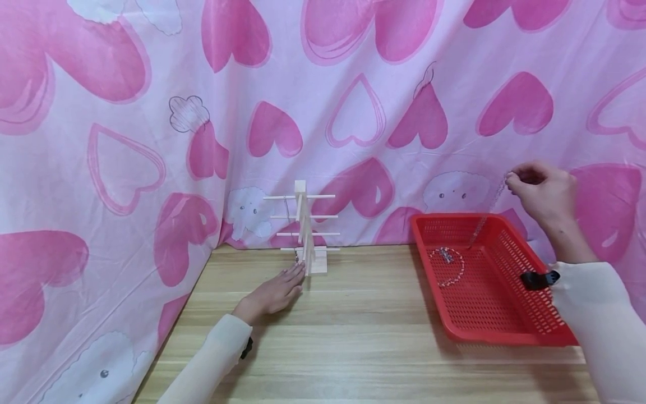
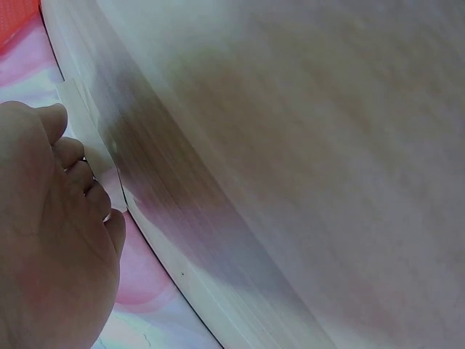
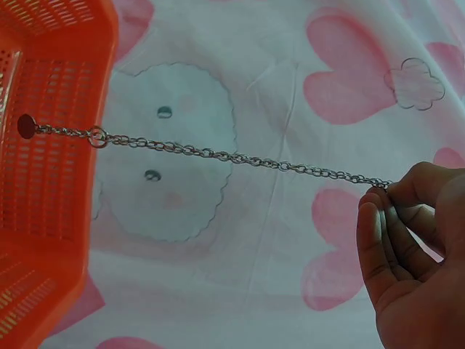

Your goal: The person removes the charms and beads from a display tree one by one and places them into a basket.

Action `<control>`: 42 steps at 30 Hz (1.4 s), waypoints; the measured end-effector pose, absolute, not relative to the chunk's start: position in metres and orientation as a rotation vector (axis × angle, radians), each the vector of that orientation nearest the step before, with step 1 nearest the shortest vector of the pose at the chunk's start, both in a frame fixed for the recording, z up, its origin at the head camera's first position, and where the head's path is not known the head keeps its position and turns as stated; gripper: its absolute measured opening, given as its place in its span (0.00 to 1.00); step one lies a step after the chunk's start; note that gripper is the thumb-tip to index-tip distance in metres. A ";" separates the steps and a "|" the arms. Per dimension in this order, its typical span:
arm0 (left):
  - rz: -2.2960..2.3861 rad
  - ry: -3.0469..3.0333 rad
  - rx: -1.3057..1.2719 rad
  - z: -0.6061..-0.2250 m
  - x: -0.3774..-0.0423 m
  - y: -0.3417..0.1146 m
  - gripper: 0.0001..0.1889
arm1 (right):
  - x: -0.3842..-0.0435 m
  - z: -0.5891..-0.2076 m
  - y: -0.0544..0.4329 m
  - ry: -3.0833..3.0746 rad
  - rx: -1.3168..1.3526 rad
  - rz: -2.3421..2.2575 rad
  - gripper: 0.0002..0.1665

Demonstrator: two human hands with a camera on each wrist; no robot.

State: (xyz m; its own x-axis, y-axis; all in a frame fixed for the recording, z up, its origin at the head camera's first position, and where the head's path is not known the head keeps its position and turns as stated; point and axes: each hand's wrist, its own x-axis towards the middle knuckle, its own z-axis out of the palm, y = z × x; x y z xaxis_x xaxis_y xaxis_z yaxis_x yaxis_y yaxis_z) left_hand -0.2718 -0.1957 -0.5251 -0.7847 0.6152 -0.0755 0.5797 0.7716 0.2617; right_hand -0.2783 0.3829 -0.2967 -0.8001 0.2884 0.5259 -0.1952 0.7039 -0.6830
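- Table (image 1: pixel 353 348): supports the basket and the rack.
- Red basket (image 1: pixel 497 338): stands on the person's right; a beaded loop (image 1: pixel 463 268) lies inside.
- Wooden rack (image 1: pixel 305 227): stands upright near the back edge, well apart from the basket.
- Left hand (image 1: pixel 275 292): fingers extended, close together, at the rack's foot; whether they press on it cannot be told.
- Right hand (image 1: pixel 547 188): thumb and fingertips pinch one end of the chain above the basket.
- Chain (image 3: pixel 240 158): hangs from the pinch, lower end over or in the basket; contact with its floor cannot be confirmed.
- Step in hand, as judged: lifting the chain out. The next move calls for a firm pinch and enough height for the end disc (image 3: pixel 27 126) to clear the rim.
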 end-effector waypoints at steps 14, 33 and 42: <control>0.333 2.790 0.926 -0.516 -0.268 -0.193 0.31 | -0.279 -0.324 0.411 -2.419 -0.178 0.940 0.20; 0.308 2.790 0.928 -0.521 -0.272 -0.194 0.32 | -0.290 -0.374 0.432 -2.623 -0.167 0.723 0.20; 0.318 2.789 0.928 -0.517 -0.270 -0.193 0.32 | -0.290 -0.389 0.431 -2.732 -0.175 0.789 0.26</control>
State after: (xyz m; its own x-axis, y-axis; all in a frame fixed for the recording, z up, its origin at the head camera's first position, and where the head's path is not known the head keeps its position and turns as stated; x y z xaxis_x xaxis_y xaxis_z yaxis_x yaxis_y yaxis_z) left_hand -0.2698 -0.1931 -0.5169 -0.7875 0.6070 -0.1069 0.5673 0.7817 0.2592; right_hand -0.2901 0.4308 -0.3895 -0.9501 0.1951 0.2434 0.0352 0.8423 -0.5378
